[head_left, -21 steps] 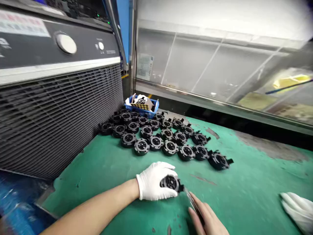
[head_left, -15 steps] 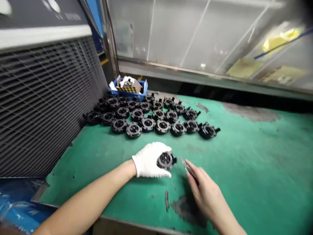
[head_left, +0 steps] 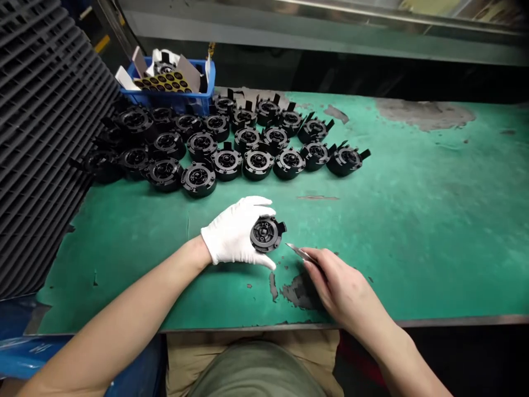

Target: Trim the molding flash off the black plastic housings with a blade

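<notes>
My left hand (head_left: 235, 234), in a white glove, is closed around a round black plastic part (head_left: 266, 234) and holds it just above the green bench mat (head_left: 413, 220). My bare right hand (head_left: 341, 284) pinches thin metal tweezers (head_left: 300, 252), whose tip points left toward the held part and stops a short way from it. Several more round black parts (head_left: 227, 143) lie in rows on the mat beyond my hands.
A blue bin (head_left: 173, 91) with a sheet of small round stickers and white scraps stands at the back left. A dark grilled machine panel (head_left: 37, 138) runs along the left side. The mat is worn through in dark patches near the front edge (head_left: 300, 292).
The view has tilted down, so the bench and both hands sit lower and nearer. My left hand keeps the black part; my right hand with the tweezers stays just right of it.
</notes>
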Available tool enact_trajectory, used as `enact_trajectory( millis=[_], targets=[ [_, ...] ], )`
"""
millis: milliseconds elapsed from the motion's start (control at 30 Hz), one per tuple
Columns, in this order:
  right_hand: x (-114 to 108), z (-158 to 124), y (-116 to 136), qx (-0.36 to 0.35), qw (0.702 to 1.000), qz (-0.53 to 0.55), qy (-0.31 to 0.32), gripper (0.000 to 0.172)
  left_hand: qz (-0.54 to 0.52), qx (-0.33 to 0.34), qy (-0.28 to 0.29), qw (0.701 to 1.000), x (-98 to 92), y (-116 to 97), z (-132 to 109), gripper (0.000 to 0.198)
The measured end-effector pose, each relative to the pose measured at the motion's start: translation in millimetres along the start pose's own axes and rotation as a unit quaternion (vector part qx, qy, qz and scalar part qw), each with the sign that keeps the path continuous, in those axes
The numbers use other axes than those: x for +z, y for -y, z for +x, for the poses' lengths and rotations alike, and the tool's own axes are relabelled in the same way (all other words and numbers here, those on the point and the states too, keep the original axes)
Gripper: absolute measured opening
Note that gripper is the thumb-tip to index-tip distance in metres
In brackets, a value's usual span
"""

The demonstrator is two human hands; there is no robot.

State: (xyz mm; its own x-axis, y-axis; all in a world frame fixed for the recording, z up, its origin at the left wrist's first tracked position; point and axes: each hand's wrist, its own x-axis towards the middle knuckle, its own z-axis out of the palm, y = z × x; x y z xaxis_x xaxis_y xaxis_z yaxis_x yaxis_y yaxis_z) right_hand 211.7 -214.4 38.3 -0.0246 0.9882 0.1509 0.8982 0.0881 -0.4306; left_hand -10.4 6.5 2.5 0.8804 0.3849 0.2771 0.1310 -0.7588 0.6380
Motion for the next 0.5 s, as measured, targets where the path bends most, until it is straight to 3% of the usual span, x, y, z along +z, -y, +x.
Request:
enact_trajectory(
  millis=[167, 500],
  targets=[
    [4.1, 4.8, -1.2, -0.004, 1.000, -0.031, 0.003, 0.038, 0.011, -0.003, 0.022, 1.000, -2.1, 1.0, -0.3, 0.114],
    [1.1, 19.8, -4.0, -0.035, 0.995, -0.096, 0.012, 0.038, -0.002, 0.018, 0.013, 1.000, 3.7, 5.2, -8.7, 0.130]
  ],
)
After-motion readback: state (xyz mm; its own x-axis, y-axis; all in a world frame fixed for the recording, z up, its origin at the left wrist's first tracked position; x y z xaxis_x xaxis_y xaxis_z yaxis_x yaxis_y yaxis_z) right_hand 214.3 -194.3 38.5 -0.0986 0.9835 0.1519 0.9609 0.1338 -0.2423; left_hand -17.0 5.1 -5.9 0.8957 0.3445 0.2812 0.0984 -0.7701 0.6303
